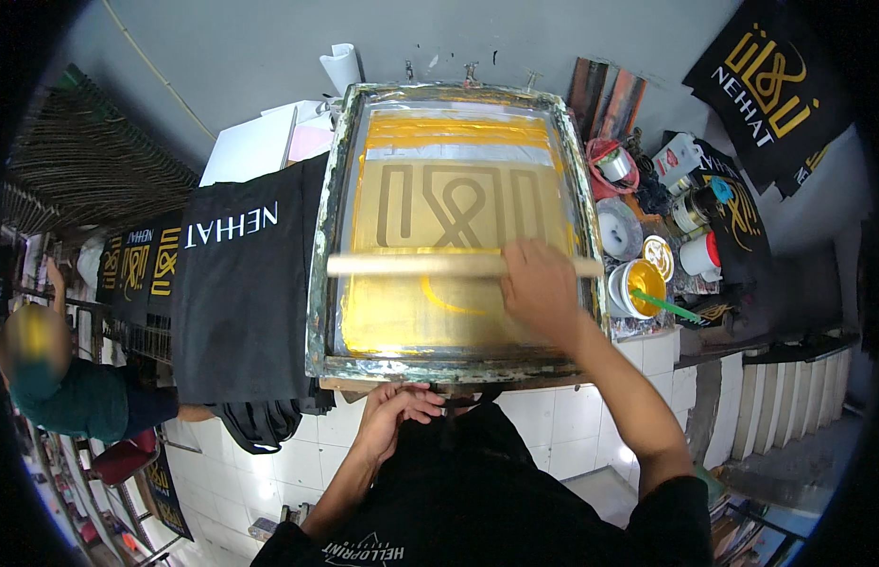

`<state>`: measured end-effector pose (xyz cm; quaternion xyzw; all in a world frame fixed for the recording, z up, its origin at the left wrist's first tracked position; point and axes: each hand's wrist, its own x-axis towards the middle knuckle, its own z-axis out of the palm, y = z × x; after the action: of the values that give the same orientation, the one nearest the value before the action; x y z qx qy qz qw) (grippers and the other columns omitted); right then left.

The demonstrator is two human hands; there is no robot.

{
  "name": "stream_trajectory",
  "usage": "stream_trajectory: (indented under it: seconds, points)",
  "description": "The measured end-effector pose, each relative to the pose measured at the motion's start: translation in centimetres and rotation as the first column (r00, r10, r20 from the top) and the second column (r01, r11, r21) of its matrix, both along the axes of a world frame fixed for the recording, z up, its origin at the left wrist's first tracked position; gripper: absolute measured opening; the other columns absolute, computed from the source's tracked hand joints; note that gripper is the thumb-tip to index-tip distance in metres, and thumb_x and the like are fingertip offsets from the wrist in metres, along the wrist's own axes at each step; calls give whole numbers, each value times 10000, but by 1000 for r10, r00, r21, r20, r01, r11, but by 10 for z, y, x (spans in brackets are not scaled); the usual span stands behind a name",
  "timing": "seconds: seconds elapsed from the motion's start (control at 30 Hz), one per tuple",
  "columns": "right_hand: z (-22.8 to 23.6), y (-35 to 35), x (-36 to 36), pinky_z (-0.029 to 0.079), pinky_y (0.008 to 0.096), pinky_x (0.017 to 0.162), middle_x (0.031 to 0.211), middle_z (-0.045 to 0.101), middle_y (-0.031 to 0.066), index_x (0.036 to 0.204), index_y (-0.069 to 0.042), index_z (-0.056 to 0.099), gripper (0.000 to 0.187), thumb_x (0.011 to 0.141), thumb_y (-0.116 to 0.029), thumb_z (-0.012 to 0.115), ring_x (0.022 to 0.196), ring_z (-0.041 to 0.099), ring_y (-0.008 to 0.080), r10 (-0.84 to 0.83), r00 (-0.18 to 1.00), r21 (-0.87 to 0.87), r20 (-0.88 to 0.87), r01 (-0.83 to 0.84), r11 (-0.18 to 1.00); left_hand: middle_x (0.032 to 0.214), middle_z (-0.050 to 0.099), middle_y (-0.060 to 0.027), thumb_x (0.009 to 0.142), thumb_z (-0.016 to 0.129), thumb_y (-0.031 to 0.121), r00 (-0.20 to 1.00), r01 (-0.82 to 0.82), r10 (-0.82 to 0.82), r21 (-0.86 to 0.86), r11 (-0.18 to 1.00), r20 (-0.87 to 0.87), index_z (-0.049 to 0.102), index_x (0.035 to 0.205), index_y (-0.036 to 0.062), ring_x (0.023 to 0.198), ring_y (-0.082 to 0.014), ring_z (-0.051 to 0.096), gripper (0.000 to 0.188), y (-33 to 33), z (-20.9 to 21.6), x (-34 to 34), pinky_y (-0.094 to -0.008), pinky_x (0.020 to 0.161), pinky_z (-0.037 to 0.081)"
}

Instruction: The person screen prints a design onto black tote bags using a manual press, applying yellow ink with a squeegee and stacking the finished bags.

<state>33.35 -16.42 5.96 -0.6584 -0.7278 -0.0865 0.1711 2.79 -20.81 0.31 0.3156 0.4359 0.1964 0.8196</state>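
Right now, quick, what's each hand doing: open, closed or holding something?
Left hand: curled near the paint-stained rectangular frame; whether holding anything cannot be told.
Right hand: closed, holding the long pale wooden bar.

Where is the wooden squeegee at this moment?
In the head view, the wooden squeegee spans the framed screen just below its middle, gripped right of centre by the right hand.

pale squeegee [416, 266] | crosswise | over framed screen [458, 368] | yellow ink-smeared
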Motion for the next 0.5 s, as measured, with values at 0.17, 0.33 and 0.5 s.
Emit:
stream_trajectory:
  seconds: [0.17,0.33,0.5]
  points:
    - [-8,119,67,509,507,799,973,674,189,1071,-20,595,356,856,-265,739,929,660,396,-29,999,-32,-18,28,999,1112,728,-249,910,530,84,1000,0,0,-60,998,-1,583,1188,-112,935,-297,747,344,4,3,1,-348,820,591]
    - [25,207,105,528,497,857,1015,726,216,1226,-39,674,564,788,-363,817,992,689,398,-62,998,-271,-19,55,961,1188,699,-283,924,500,133,968,-159,217,-363,918,125,519,1292,-165,1033,-373,734,473,8,11,5,-431,907,599]
    - [31,238,124,531,495,930,1085,739,205,1214,-82,721,609,747,-460,820,1065,692,382,-94,995,-325,-44,75,943,1231,686,-264,1010,551,304,923,384,-363,-233,893,131,555,1361,-70,1115,-345,705,513,43,24,-17,-406,907,592]
